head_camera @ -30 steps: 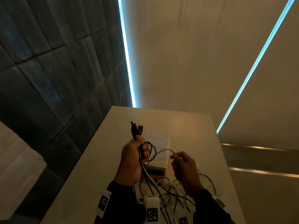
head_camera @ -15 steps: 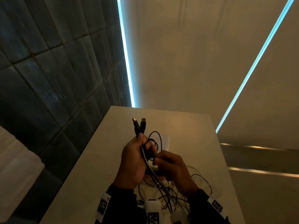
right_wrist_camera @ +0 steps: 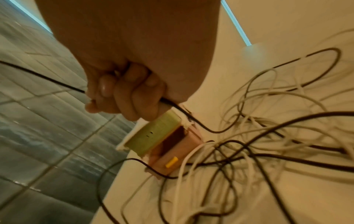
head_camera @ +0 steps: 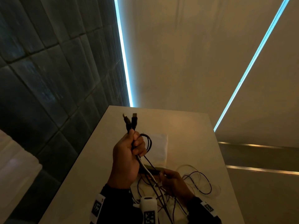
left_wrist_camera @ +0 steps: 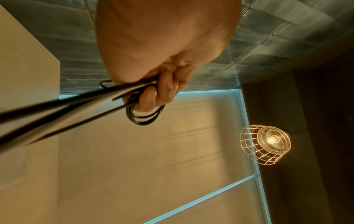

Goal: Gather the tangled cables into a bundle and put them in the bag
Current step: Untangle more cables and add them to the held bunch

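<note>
Head view: the left hand (head_camera: 127,159) grips gathered cables (head_camera: 146,167), two plugs (head_camera: 131,121) standing above its fist; the right hand (head_camera: 174,181), lower and beside it, pinches a black strand. The pale bag (head_camera: 159,147) lies just beyond both.

Left wrist: fingers (left_wrist_camera: 162,91) curl around black loops (left_wrist_camera: 145,118).

Right wrist: fingers (right_wrist_camera: 124,94) clamp one black cable; a tangle (right_wrist_camera: 249,148) sprawls below, beside the bag's opening (right_wrist_camera: 172,144).

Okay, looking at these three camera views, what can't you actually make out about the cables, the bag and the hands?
- Bag: head view, dim light and the left hand hide any opening.
- Cables: right wrist view, tangle runs off the frame edge; count unclear.
- Plugs: head view, too small to tell the type.
- Right hand: head view, fingertips hidden behind its back.
- Near cables: left wrist view, blurred.
</note>
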